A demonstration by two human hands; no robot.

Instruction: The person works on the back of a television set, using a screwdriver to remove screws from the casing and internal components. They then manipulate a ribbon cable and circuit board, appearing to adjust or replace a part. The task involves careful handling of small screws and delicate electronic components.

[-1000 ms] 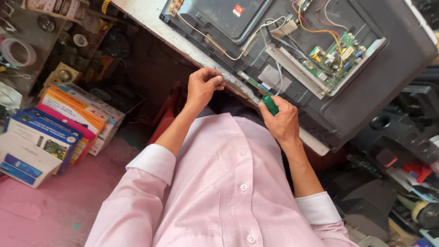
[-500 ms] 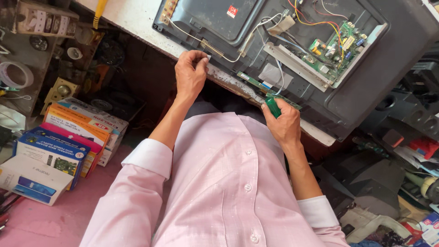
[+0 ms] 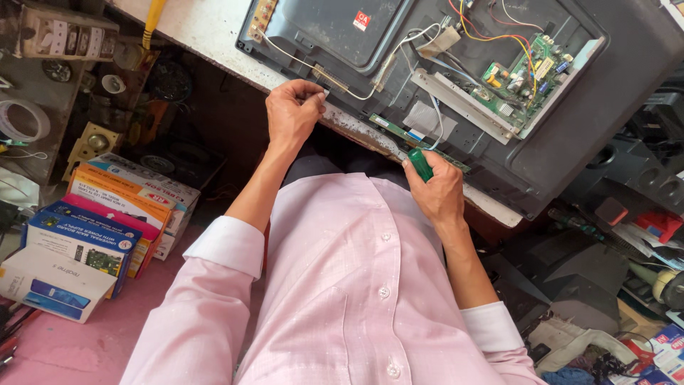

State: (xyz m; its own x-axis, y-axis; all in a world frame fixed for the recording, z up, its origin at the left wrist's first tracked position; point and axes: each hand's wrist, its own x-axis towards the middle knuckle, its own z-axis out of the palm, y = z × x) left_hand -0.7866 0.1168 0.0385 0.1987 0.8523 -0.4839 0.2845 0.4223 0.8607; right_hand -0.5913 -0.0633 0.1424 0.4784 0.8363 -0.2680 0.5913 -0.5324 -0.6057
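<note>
An opened flat-screen television (image 3: 620, 93) lies back-up on the white workbench (image 3: 199, 28), its green circuit board (image 3: 524, 71) and coloured wires exposed. My left hand (image 3: 292, 110) pinches something small at the set's near edge, by a thin white cable (image 3: 342, 89); what it grips is hidden by the fingers. My right hand (image 3: 438, 192) is closed around a green-handled screwdriver (image 3: 420, 164), its tip at the narrow strip board (image 3: 399, 135) along the near edge. My pink shirt fills the lower frame.
Stacked cardboard boxes (image 3: 92, 228) sit on the pink floor at left. A shelf with small parts and a tape roll (image 3: 25, 117) is at far left. Dark speaker housings (image 3: 641, 178) and clutter crowd the right side.
My left hand has slid further along the television's near edge, away from my right hand, and now pinches at the rim. My right hand keeps the screwdriver at the strip board.
</note>
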